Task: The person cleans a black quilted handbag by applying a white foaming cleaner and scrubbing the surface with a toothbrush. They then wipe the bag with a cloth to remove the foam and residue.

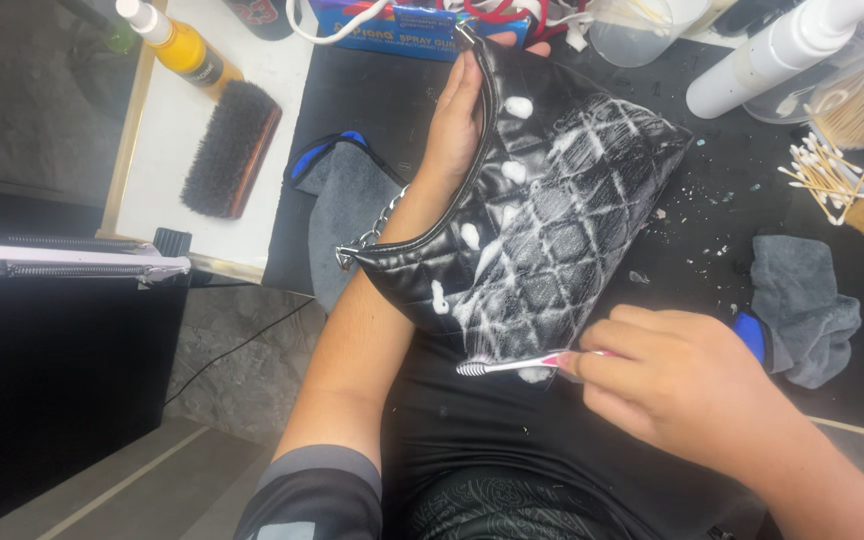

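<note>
A black quilted handbag (552, 220) lies on the dark work mat, smeared with white foam and several foam blobs. My left hand (457, 115) grips its upper zipped edge, fingers curled over the rim, forearm running under the bag's chain end. My right hand (667, 385) holds a small pink-and-white toothbrush (507, 366), its bristles touching the bag's lower edge where foam has gathered.
A dark bristle brush (230, 148) and a yellow bottle (180, 45) sit on the white table at left. Grey cloths (804, 300) lie right and under the bag (347, 195). Cotton swabs (824, 172), a white spray bottle (777, 50) and a blue box (402, 22) crowd the back.
</note>
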